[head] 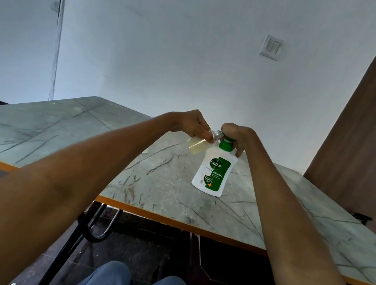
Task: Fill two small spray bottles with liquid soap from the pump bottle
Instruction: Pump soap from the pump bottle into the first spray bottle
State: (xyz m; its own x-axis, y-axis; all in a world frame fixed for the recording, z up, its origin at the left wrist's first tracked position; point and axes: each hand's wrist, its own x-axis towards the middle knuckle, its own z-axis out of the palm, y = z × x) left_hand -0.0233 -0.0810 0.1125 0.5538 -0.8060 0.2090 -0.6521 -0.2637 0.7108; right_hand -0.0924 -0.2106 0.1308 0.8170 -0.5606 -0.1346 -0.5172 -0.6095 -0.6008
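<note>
The white and green pump bottle (214,169), standing on the table right of centre, bears "Dettol" in white on its green emblem; below it "ORIGINAL"; lower on the label "99.99%"; the finer print there is too small to read.

A marble-patterned table (157,186) with an orange edge carries the pump bottle (214,167), standing near its front edge.

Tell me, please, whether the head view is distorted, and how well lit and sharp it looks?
Head view: strong wide-angle distortion bends the marble-patterned table's orange edge; lighting is dim, even and bluish, without glare; the white and green pump bottle's label reads sharp, while the small clear spray bottle looks slightly soft.
</note>
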